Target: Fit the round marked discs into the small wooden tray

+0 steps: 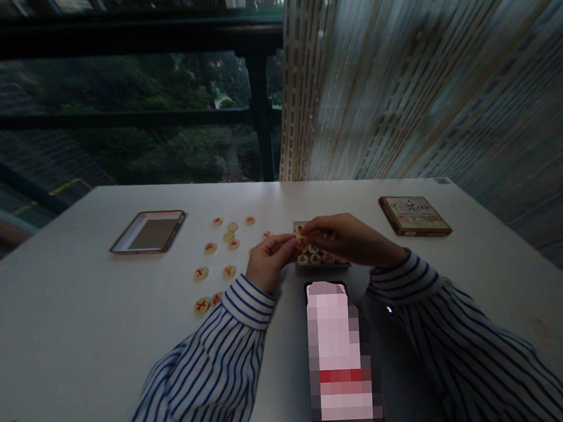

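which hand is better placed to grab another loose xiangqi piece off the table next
Probably the left hand: the loose xiangqi pieces lie mostly to its left, close by, while the right hand is over the open box, farther from them.

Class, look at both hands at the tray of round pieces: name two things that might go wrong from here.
The left sleeve partly hides a red-marked piece, so it might nudge that one aside. The left hand and right hand crowd the tray, so they could dislodge its pieces.
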### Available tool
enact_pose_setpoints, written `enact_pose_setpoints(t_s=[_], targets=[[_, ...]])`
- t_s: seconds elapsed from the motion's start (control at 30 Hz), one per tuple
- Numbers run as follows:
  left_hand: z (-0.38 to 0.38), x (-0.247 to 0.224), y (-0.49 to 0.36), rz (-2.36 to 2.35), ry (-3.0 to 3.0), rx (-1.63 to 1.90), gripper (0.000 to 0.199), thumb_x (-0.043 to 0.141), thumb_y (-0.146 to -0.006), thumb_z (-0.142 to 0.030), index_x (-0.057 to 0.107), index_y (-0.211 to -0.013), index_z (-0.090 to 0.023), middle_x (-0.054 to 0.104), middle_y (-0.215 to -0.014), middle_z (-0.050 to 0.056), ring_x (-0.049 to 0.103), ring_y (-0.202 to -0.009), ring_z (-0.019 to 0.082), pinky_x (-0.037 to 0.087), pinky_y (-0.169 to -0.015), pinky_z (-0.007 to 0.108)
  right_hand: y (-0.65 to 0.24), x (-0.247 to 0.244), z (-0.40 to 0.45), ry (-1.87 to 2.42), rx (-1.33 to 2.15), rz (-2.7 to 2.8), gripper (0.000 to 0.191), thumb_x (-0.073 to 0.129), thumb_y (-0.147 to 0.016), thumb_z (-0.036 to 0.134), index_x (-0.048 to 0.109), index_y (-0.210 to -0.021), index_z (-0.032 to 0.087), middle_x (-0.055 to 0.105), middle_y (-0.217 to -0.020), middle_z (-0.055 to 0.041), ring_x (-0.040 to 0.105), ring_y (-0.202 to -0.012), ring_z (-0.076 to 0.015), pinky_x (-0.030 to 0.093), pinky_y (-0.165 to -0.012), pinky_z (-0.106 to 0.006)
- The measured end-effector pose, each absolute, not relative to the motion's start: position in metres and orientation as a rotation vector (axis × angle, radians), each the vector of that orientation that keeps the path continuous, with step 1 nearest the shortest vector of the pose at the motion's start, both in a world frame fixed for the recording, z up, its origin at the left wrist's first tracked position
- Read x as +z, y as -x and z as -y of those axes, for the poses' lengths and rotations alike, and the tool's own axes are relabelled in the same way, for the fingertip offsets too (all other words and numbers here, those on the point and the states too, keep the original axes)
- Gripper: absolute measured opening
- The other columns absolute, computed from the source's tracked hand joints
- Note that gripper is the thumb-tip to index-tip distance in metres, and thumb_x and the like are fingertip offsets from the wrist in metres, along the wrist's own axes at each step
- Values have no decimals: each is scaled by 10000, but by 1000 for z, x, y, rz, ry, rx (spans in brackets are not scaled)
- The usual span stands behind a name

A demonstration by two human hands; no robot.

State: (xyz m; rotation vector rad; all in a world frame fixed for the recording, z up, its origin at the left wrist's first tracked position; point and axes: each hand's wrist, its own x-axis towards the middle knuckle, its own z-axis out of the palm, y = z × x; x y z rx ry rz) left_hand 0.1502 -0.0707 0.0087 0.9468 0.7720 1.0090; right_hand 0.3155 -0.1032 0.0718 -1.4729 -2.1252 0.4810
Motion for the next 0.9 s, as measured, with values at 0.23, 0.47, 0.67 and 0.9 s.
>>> enact_pose_setpoints(t_s=[0.23, 0.47, 0.67, 0.9], targets=[[71, 11, -150, -766, -897, 995, 302, 755, -557, -289, 676, -797, -123, 682, -698, 35, 608, -584, 94, 504, -603, 223, -314, 74, 105, 1434, 445, 2190, 214, 508, -813, 269, 640, -963, 192, 677, -836, -16, 596, -718, -110, 407, -644, -210], [70, 9, -150, -780, -904, 990, 305, 746, -565, -310, 680, -797, -124, 686, -709, 47, 613, -599, 108, 505, -591, 226, -310, 77, 106, 1444, 306, 2326, 233, 510, -828, 319, 624, -992, 199, 670, -871, -28, 586, -755, -130, 396, -643, -225], [70, 7, -151, -788, -921, 979, 289, 742, -578, -301, 672, -797, -126, 689, -720, 45, 616, -613, 108, 501, -606, 229, -311, 74, 104, 1481, 151, 2389, 234, 525, -819, 332, 618, -981, 190, 662, -867, -46, 579, -759, -144, 401, -646, -240], [71, 9, -152, -849, -960, 944, 308, 750, -561, -293, 664, -796, -113, 676, -672, 35, 604, -575, 96, 480, -575, 211, -313, 70, 103, 1426, 62, 2459, 228, 506, -832, 320, 609, -986, 186, 658, -869, -57, 578, -781, -150, 405, -668, -258]])
